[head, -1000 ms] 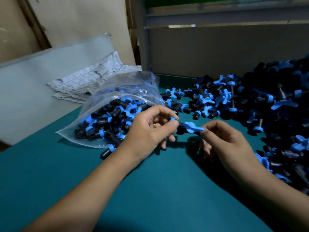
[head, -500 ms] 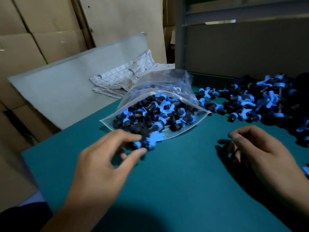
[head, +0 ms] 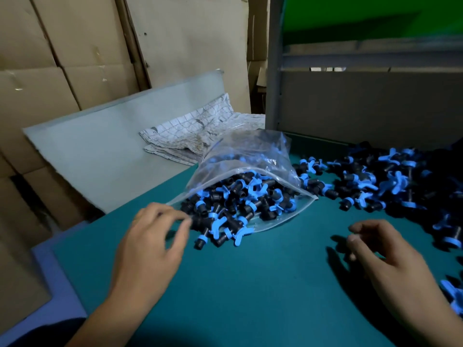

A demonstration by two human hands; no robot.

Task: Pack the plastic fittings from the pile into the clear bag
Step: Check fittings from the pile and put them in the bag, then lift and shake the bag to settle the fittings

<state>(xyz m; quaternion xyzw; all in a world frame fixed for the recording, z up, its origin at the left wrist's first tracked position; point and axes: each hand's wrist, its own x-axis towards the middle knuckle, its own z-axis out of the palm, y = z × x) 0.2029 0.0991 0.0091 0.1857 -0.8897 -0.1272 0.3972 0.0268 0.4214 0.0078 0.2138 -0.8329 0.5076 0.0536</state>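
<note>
So the teal table [head: 250,296] is sitting in front of stacked cardboard boxes [head: 50,71] and a grey shelf frame [head: 274,71]; a checked cloth [head: 195,128] is lying on a grey board [head: 100,151] behind; the clear bag [head: 245,176] is lying mouth-open mid-table, fittings [head: 225,229] spilling out its front; the pile [head: 400,181] is sprawling off right; left hand [head: 152,241] is hovering by the bag's mouth, fingers loosely curled, holding nothing; right hand [head: 383,251] is hanging relaxed, empty too.

A checked cloth [head: 200,131] lies crumpled beside stacked cardboard boxes [head: 62,58].
</note>
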